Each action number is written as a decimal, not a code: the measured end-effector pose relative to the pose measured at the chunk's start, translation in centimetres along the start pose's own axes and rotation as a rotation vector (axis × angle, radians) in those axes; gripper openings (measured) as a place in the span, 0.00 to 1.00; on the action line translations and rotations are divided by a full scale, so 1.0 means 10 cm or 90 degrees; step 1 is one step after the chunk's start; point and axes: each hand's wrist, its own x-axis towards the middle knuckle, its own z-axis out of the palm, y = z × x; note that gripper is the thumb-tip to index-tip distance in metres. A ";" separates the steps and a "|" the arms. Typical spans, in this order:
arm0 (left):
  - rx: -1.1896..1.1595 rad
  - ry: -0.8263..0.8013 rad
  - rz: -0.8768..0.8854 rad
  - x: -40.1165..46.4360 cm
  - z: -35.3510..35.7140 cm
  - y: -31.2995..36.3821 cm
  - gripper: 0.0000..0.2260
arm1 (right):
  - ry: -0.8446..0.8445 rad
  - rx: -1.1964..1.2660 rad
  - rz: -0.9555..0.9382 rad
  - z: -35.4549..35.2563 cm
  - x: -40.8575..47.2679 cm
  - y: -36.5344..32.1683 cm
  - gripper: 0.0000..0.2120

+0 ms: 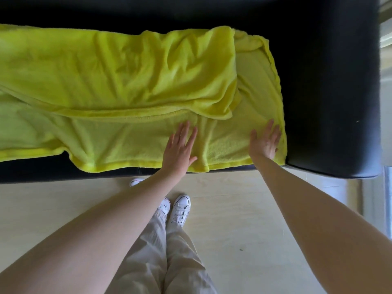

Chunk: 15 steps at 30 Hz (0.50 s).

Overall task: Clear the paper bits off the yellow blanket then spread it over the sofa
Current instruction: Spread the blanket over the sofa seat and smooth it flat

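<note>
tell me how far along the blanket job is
Done, it seems: no paper bits show on the yellow blanket, which already lies on the black sofa. In hand: left hand and right hand press flat on its near right part. Left: the upper layer is folded over and wrinkled, so it needs spreading.

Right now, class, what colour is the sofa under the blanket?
Black, seen best in the head view: the sofa lies beneath the yellow blanket.

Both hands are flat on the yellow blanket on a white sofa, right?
Not quite: the sofa is black, not white. The head view shows the left hand and right hand flat on the yellow blanket.
</note>
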 end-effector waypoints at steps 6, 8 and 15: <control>0.038 0.038 0.013 0.04 0.12 0.00 0.48 | -0.090 -0.044 -0.022 -0.14 0.37 0.42 0.28; 0.044 0.042 0.016 0.04 0.13 0.02 0.49 | -0.102 -0.052 -0.017 -0.16 0.39 0.44 0.29; 0.054 0.019 0.008 0.05 0.10 0.06 0.51 | 0.158 -0.085 -0.141 -0.08 0.02 0.08 0.27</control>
